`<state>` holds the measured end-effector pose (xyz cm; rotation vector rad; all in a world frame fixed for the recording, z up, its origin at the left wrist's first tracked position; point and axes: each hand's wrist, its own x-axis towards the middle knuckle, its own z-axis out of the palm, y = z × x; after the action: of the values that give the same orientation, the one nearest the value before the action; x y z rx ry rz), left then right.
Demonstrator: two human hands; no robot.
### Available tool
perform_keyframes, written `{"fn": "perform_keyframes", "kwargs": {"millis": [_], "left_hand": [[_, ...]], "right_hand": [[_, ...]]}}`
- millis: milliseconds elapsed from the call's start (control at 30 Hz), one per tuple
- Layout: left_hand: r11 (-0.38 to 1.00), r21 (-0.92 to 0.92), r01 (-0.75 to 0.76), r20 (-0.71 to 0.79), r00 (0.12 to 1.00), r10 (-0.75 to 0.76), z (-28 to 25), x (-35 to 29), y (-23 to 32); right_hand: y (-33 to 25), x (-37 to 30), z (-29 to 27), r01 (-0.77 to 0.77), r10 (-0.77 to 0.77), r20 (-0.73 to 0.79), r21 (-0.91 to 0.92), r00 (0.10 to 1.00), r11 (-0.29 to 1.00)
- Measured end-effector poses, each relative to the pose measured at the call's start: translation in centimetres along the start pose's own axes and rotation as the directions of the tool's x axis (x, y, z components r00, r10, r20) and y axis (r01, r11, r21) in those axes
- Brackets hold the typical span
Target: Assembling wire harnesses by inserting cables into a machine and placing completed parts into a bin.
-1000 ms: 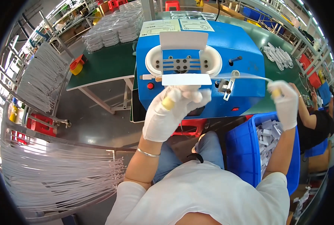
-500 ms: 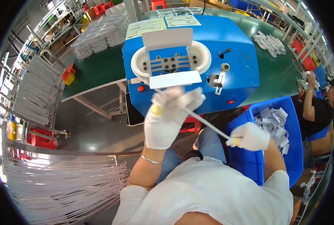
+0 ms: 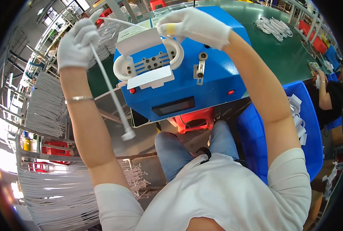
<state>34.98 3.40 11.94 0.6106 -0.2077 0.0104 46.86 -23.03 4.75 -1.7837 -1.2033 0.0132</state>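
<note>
Left hand [image 3: 76, 43], white-gloved, was raised high at the upper left with fingers curled tight around a white cable [image 3: 109, 82]; the cable ran down from the fist at a slant and ended in a small white plug [image 3: 128, 135] hanging free above the floor, well clear of the lap. A thinner stretch of the same cable [image 3: 135, 25] ran from the fist rightward over the top of the blue machine [image 3: 202, 82] toward the right hand [image 3: 196, 26]. Right hand, also gloved (yellow tape on one fingertip), lay over the machine's top edge, fingers loosely bent; whether it pinched the cable end could not be told. White oval fixture [image 3: 150, 61] with a grey holed plate sat on the machine's sloped face, below the right hand. Blue bin [image 3: 314, 127] holding white parts stood at the person's right. Bundles of white cables [image 3: 44, 104] hung on racks at the left. Another person's arm [image 3: 324, 94] showed at the far right by the green bench [image 3: 283, 57].
</note>
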Motion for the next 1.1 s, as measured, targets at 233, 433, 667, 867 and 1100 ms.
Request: {"fn": "perform_keyframes", "kwargs": {"millis": [233,433,667,867,1100], "left_hand": [[0.987,0.161,0.000,-0.023,1.000,0.004,1.8,2.8,0.0],[0.978,0.208,-0.029,0.045,0.999,0.020,2.3,0.9,-1.3],[0.992,-0.009,-0.129,-0.070,0.989,0.128,-2.7,-4.9,-1.2],[0.954,-0.175,-0.243,-0.075,0.970,0.233,-7.1,-13.0,-9.7],[0.932,-0.118,-0.342,-0.040,0.940,0.340,-5.5,-14.7,-15.0]], "right_hand": [[1.6,0.7,0.3,0.020,-0.023,0.046,0.060,0.999,0.998],[3.1,0.3,-0.1,0.032,-0.028,-0.040,0.082,0.999,0.996],[-0.1,0.6,0.3,0.136,-0.139,-0.016,-0.127,0.990,0.983],[-4.3,-5.4,-0.6,0.017,0.017,-0.181,0.188,0.983,0.982],[-5.5,-10.6,0.8,-0.119,0.155,-0.201,0.181,0.967,0.976]]}}
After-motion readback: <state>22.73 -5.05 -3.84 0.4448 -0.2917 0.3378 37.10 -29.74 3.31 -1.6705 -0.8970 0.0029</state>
